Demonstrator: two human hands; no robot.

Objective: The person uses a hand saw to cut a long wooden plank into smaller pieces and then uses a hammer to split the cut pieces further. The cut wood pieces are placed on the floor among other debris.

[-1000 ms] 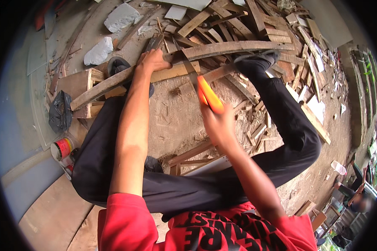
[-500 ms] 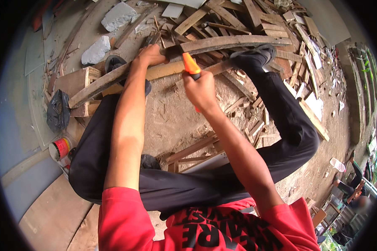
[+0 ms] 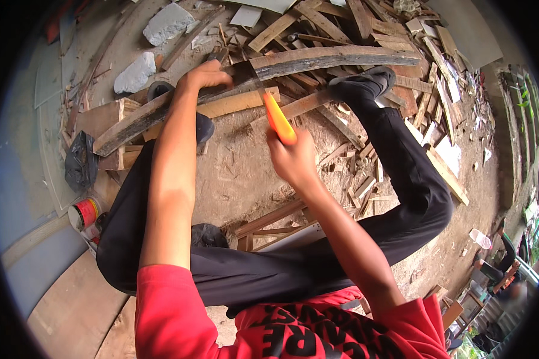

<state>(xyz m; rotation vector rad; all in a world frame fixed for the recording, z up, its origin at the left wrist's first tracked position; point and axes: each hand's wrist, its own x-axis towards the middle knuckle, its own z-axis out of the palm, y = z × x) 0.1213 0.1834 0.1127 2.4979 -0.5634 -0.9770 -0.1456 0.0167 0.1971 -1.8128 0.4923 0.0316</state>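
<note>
As our left hand point(image 3: 206, 75) bears down on the long wooden beam point(image 3: 335, 58), we have its fingers bent over the top, partly closed on the wood; we cannot tell how far the thumb wraps beneath. Our right hand point(image 3: 293, 155) is closed tightly around the orange handle point(image 3: 281, 122) of a saw, its knuckles just below the back of the grip. We see the thin, dark blade point(image 3: 259, 81) slanting up and away from us, across the beam just right of our left hand; how deep it sits in the wood we cannot make out.

The beam runs from left to right in front of us, its left end lying over a wooden box point(image 3: 111, 128), toward the near edge of that box. We have our left foot point(image 3: 205, 127) under the beam's left part, and our right foot point(image 3: 365, 84) just on the near side of its right part. A paler plank point(image 3: 239, 103) lies lower, on the near side of the cut.

Toward the far edge of the dirt floor point(image 3: 245, 161), we see a heap of scrap wood point(image 3: 317, 27) behind the beam, with two grey chunks of rubble point(image 3: 167, 24) to its left. A black plastic bag point(image 3: 81, 161) sits against the box's left edge.
</note>
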